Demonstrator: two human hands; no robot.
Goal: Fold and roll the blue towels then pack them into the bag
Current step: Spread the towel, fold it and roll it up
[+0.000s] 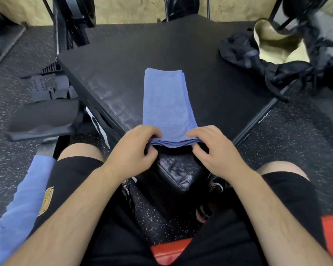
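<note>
A big black platform sits on the speckled floor in front of a seated person. One corner of the platform points toward the person's knees.

A black bag with a light tan inside lies at the far right edge of the platform. It is open and floppy, well apart from the hands.

A blue towel lies in the middle of the platform. It is folded into a long, flat strip. The strip runs from the middle of the platform down to the near corner, and its near end shows many stacked layers.

A second blue towel hangs beside the person's left leg.

The left hand grips the left side of the strip's near end. Its fingers curl over the top of the layers. The right hand grips the right side of that end the same way, with bent fingers on top and the thumb lower.
</note>
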